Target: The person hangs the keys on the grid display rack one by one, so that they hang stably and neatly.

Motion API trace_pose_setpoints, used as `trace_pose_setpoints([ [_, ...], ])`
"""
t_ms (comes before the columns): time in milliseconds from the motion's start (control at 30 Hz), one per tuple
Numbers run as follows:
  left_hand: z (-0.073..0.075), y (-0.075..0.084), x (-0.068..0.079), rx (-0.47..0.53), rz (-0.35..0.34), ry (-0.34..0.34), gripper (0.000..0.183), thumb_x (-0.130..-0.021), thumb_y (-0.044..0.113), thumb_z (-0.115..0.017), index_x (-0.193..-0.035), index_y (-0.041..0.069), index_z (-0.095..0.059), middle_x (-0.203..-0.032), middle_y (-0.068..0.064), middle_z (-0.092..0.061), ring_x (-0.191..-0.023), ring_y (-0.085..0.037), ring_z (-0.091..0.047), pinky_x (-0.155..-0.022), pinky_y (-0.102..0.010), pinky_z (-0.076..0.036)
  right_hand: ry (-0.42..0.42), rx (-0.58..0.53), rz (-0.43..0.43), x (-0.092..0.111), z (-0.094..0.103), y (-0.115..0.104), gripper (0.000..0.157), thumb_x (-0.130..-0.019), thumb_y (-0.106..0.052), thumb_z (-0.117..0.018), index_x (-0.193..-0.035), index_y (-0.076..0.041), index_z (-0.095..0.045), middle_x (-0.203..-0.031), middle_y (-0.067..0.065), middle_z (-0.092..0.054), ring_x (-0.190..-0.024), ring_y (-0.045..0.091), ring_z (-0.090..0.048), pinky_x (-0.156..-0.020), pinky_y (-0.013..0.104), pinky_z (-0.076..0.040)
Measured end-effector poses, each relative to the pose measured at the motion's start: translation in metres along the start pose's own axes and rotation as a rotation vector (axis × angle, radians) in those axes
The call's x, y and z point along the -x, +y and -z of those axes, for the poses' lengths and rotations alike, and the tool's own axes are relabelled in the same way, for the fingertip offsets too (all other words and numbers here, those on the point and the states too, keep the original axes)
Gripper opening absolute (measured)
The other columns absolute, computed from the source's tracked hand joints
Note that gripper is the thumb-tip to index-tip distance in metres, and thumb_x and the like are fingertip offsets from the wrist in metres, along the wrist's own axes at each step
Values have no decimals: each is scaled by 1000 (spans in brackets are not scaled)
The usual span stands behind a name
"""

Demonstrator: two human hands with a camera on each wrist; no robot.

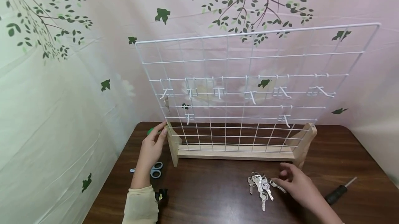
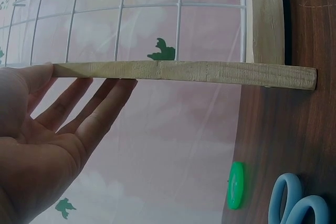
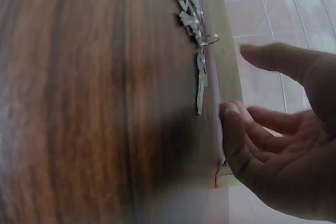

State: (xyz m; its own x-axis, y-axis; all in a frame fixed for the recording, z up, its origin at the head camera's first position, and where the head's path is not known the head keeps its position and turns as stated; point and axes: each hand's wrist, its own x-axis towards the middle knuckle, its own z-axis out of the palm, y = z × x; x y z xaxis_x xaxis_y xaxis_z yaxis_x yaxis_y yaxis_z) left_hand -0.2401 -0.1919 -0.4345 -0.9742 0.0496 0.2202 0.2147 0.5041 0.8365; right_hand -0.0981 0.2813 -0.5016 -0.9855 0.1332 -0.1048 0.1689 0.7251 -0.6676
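A white wire grid rack (image 1: 227, 59) with several hooks stands in a wooden base (image 1: 237, 153). The fingertips of my left hand (image 1: 153, 144) touch the outer side of the left wooden upright (image 2: 184, 71), fingers almost straight, thumb at its end. A key (image 1: 166, 102) hangs from the leftmost upper hook (image 1: 164, 93). On the table in front of the base lies a cluster of silver keys (image 1: 261, 184) with rings. My right hand (image 1: 296, 184) is just right of them, its thumb and fingers apart, beside the rightmost key (image 1: 278, 185). Nothing shows between the fingers in the right wrist view.
Light blue scissors (image 1: 156, 170) lie beside my left forearm. Near the sleeve is a small black object (image 1: 161, 194), and a green round object (image 2: 236, 185) sits behind the left hand. A black-handled screwdriver (image 1: 336, 193) lies at the right. A patterned curtain hangs behind the table.
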Motion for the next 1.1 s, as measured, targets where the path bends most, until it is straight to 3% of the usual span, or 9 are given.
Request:
trace_pose_setpoints([
  [167,-1,0,0,11,-6,-6,45,-113,43,-51,-156,29,-55,-159,-8,-57,-142,-35,-60,-107,-58,-60,-21,-1,93,1,-6,9,61,-88,-25,-89,-134,6,-64,-104,4,-70,-80,-5,-58,-71,20,-51],
  [367,-1,1,-1,16,-16,-4,44,-114,42,-51,-156,30,-55,-159,-9,-57,-141,-35,-61,-106,-57,-62,-7,3,173,-1,-9,14,51,-83,-20,-91,-123,3,-69,-102,3,-68,-81,-5,-55,-70,21,-50],
  [533,-1,1,-1,18,-13,-4,44,-114,42,-51,-156,30,-56,-159,-9,-57,-141,-35,-61,-106,-56,-62,-15,57,166,-4,-8,10,46,-83,-25,-91,-118,-3,-72,-99,-1,-68,-85,-3,-55,-73,22,-48],
  [800,-1,0,0,19,-19,0,45,-114,42,-51,-156,27,-55,-159,-9,-57,-139,-35,-63,-104,-55,-63,-106,49,133,-10,-6,5,35,-86,-25,-89,-108,-7,-70,-90,-3,-63,-75,-4,-49,-67,20,-43],
  [1100,0,0,0,19,-15,-3,45,-114,42,-51,-156,29,-55,-160,-9,-57,-139,-36,-62,-105,-56,-62,-149,45,184,-15,-6,6,32,-84,-24,-89,-101,-8,-67,-85,-2,-59,-71,-3,-47,-64,20,-42],
])
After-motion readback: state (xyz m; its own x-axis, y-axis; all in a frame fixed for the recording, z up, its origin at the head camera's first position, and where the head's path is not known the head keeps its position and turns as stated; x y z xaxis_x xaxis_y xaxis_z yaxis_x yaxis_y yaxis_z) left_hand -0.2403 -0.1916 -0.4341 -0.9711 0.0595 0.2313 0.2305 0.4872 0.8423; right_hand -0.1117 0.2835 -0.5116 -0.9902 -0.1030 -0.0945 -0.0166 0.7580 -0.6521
